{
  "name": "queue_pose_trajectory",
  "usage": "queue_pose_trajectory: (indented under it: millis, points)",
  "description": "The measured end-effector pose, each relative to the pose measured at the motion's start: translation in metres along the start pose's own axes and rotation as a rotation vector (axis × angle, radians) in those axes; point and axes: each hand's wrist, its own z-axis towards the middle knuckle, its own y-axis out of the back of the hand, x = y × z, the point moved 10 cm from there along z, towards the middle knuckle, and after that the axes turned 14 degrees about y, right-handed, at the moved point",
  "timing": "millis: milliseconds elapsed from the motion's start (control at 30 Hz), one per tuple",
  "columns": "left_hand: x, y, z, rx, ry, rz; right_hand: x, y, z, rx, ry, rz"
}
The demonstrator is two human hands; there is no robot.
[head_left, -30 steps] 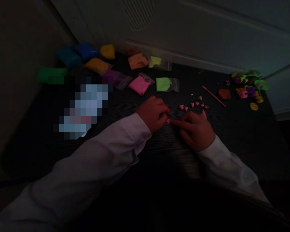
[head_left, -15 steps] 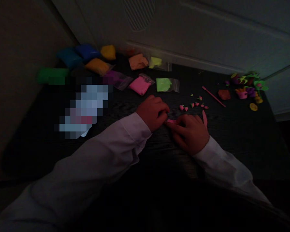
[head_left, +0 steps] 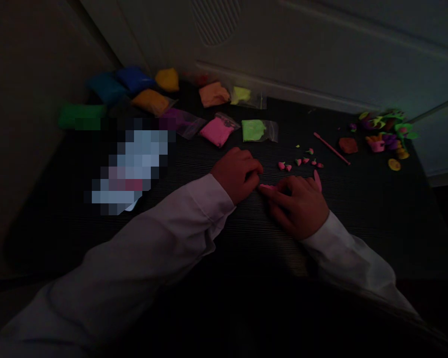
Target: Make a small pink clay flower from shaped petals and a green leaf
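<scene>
My left hand rests curled on the dark table, fingertips touching a small strip of pink clay. My right hand lies just right of it, fingers pressed onto the same pink strip. A pink tool sticks up behind my right hand. Several tiny pink and green clay pieces lie in a row just beyond both hands.
Bags of coloured clay lie at the back: pink, light green, orange, yellow, blue. A thin pink stick and finished clay shapes sit far right. A blurred-out object lies left.
My right hand slid a little left and down onto the pink clay, which now shows as a short strip between both hands. My left hand stayed put.
</scene>
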Motion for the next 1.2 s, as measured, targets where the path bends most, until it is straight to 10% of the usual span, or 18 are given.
queue_pose_trajectory:
  millis: [1200]
  points:
    - [-0.008,-0.004,-0.002,0.043,-0.059,-0.003,-0.024,0.019,-0.013,-0.229,-0.145,0.201]
